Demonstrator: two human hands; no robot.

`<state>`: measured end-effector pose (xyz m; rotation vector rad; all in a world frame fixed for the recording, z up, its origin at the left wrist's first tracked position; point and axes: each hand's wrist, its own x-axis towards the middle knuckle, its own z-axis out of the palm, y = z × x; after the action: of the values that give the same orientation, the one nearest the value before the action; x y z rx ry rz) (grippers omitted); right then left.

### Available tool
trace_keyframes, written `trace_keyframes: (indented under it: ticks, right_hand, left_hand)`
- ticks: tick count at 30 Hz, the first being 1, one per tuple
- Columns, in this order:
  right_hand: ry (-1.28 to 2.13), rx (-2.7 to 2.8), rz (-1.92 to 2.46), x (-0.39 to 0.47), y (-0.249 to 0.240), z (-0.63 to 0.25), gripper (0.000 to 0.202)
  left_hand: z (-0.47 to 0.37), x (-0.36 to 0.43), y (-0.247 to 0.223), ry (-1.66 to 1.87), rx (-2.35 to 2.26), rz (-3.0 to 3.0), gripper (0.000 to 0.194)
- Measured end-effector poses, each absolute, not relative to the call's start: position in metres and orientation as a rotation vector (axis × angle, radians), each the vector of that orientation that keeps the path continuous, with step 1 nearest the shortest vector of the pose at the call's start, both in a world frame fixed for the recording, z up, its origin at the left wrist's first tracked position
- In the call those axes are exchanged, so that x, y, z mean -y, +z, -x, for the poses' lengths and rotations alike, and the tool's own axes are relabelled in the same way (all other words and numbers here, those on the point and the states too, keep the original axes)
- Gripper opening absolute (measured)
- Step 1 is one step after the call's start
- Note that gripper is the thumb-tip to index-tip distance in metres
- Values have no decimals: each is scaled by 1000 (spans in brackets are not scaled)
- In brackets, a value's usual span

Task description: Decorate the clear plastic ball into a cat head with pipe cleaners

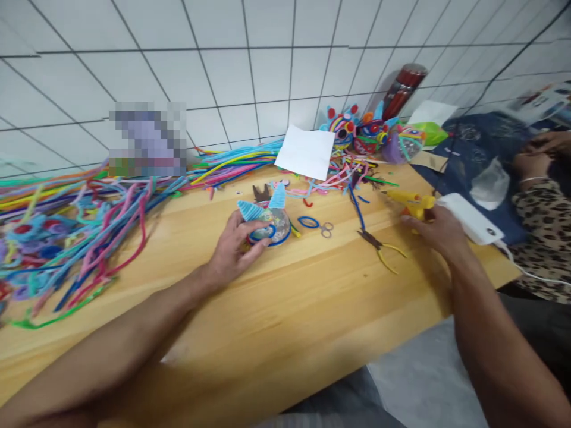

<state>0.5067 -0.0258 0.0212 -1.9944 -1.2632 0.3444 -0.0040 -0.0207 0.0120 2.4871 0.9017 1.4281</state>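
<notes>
My left hand [236, 244] holds a clear round craft piece [279, 223] with two light-blue pipe-cleaner ears and blue rings, near the middle of the table. At the right, my right hand [439, 229] is wrapped round the handle of a yellow glue gun [413, 204], its nozzle pointing left. A blue ring [308, 222] lies just right of the craft piece, with small pale rings [327, 230] beside it. Between my hands lie pliers [377, 244] with yellow handles, jaws near a dark blue pipe cleaner [357, 208].
Pipe cleaners [107, 220] spread over the left and along the wall. White paper [306, 151], finished-looking colourful figures [343, 128] and a red bottle [405, 89] stand behind. A white box [470, 220] with a cable is right. Another person's arm [535, 172] shows far right.
</notes>
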Motion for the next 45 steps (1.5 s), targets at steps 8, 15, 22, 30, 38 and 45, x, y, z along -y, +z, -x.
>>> trace_keyframes:
  ticks: [8,15,22,30,38,45]
  right_hand:
    - [768,1431,1841,24,72,-454,43]
    - [1186,1733,1407,45,108,-341,41]
    - [1262,1865,1361,30,77,-313,48]
    - [1236,1902,1339,29,55,-319,41]
    - [1301,1959,1357,28,54,-313,49]
    - [1274,1964,1341,32,64,-305,43]
  left_hand:
    - [5,19,11,1404,-911,-2513,28]
    - [6,18,7,1409,-902,-2486,34]
    - [7,19,9,1373,-936,-2554,32]
    - [8,18,10,1361,-896,-2519,36]
    - [8,18,10,1377,-895,-2481,37]
    - [9,18,9,1348,-946,-2487,32]
